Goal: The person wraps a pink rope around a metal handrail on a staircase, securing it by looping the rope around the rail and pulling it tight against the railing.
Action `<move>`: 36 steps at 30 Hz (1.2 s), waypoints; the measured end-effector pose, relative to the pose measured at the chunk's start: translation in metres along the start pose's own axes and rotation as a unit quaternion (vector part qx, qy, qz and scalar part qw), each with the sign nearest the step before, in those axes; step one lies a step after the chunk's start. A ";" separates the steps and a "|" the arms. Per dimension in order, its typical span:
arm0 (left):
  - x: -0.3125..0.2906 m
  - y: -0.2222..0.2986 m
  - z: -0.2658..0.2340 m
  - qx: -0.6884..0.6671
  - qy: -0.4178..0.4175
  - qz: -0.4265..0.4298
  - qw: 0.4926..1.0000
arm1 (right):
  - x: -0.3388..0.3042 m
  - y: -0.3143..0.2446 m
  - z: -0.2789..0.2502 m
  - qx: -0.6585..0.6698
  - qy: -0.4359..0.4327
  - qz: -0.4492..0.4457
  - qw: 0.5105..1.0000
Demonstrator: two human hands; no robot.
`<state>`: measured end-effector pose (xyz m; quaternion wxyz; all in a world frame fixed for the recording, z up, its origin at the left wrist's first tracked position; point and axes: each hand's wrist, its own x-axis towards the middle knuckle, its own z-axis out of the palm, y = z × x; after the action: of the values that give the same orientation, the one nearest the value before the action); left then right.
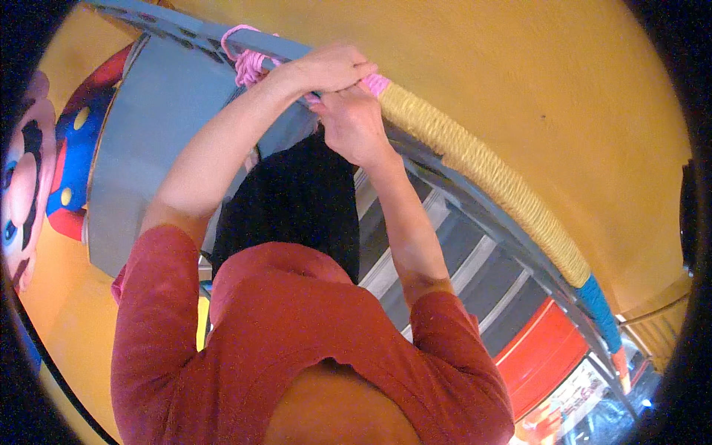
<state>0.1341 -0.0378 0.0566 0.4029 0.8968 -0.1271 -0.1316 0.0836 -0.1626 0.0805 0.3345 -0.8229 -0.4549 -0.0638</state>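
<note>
Red shirt (pixel 297 326) is nearest. Left hand (pixel 335 68) and right hand (pixel 351 122) press together on the rightward-sloping rail (pixel 493 172), grip unclear; pink cord (pixel 251 68) bunches nearer the left.

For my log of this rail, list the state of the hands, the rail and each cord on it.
Left hand: bent over the rail by the pink wrap; grip hidden.
Right hand: fingers curled, against the left; grip hidden.
Pink cord: bundled at one end, wound beside the yellow.
Yellow cord: wound in close turns.
Blue cord: wound below the yellow.
Rail: partly wrapped, bare at upper left.
</note>
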 end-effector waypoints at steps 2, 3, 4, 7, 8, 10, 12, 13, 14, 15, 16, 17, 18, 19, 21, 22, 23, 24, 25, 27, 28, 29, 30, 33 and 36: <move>0.003 -0.014 0.010 -0.042 0.005 0.012 0.999 | -0.001 0.000 0.001 -0.018 0.000 -0.024 1.000; 0.009 -0.015 0.010 -0.027 0.001 0.025 0.999 | -0.001 0.002 0.002 -0.021 -0.006 -0.018 1.000; 0.015 -0.015 0.009 -0.011 -0.002 0.038 0.999 | 0.000 0.005 0.004 -0.023 -0.014 -0.013 1.000; 0.028 -0.006 -0.004 0.043 -0.092 0.024 0.995 | 0.001 0.007 0.000 0.084 -0.001 0.047 0.995; 0.028 0.000 -0.006 0.059 -0.139 0.011 0.988 | -0.001 0.007 -0.002 0.138 0.008 0.080 0.987; 0.020 0.009 -0.001 0.020 -0.126 -0.033 0.991 | -0.011 0.008 -0.003 0.128 0.007 0.068 0.989; 0.020 0.016 0.000 -0.008 -0.100 -0.060 0.993 | -0.010 0.014 -0.011 0.111 0.007 0.037 0.993; 0.016 0.017 0.001 -0.019 -0.087 -0.065 0.994 | -0.011 0.014 -0.014 0.112 -0.007 0.024 0.993; 0.010 0.012 0.002 -0.032 -0.078 -0.076 0.994 | -0.012 0.008 -0.012 0.119 -0.023 0.015 0.992; 0.008 0.000 0.003 -0.068 -0.061 -0.048 0.995 | -0.009 0.005 -0.010 0.079 -0.032 -0.001 0.996; 0.006 -0.013 0.007 -0.104 -0.043 -0.021 0.993 | -0.005 0.003 -0.007 0.039 -0.043 -0.017 0.998; 0.004 -0.022 0.009 -0.142 -0.021 0.007 0.990 | -0.002 -0.001 -0.006 -0.002 -0.056 -0.036 0.998; -0.001 -0.018 0.016 -0.290 0.130 0.096 0.943 | -0.006 0.000 -0.005 -0.031 -0.079 -0.020 0.996; -0.008 -0.016 0.019 -0.326 0.176 0.044 0.928 | -0.010 0.001 -0.003 -0.042 -0.113 -0.018 0.993; -0.036 -0.022 0.014 -0.383 0.272 -0.070 0.880 | -0.014 -0.007 0.007 -0.054 -0.184 -0.025 0.981; -0.046 -0.024 0.011 -0.346 0.228 -0.094 0.905 | -0.018 -0.013 0.011 -0.044 -0.225 0.002 0.973; -0.055 -0.020 0.011 -0.331 0.160 -0.112 0.923 | -0.018 -0.013 0.016 -0.033 -0.197 -0.006 0.980; -0.059 -0.015 0.012 -0.314 0.091 -0.124 0.937 | -0.019 -0.010 0.018 -0.027 -0.168 -0.013 0.985; -0.061 -0.013 0.013 -0.296 0.020 -0.134 0.945 | -0.020 -0.007 0.021 -0.022 -0.139 -0.020 0.990; -0.057 -0.026 0.031 -0.418 -0.044 -0.106 0.901 | -0.018 -0.007 0.024 -0.025 -0.178 -0.010 0.984; -0.055 -0.020 0.036 -0.502 -0.047 -0.105 0.857 | -0.018 -0.006 0.022 -0.027 -0.199 -0.003 0.980; -0.055 -0.014 0.040 -0.582 -0.047 -0.104 0.805 | -0.017 -0.006 0.020 -0.028 -0.222 0.001 0.975; -0.056 -0.011 0.043 -0.621 -0.051 -0.135 0.770 | -0.017 -0.009 0.016 -0.049 -0.239 0.022 0.969; -0.060 -0.007 0.060 -0.689 -0.031 -0.143 0.710 | -0.028 -0.020 -0.005 -0.036 -0.205 0.013 0.978; -0.066 0.004 0.077 -0.728 0.032 -0.174 0.662 | -0.022 -0.012 -0.046 -0.029 -0.127 -0.031 0.991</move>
<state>0.0457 -0.0713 0.0196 0.9011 0.3268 0.1803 -0.2207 0.0711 -0.2019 0.1131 0.2476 -0.8193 -0.5168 0.0174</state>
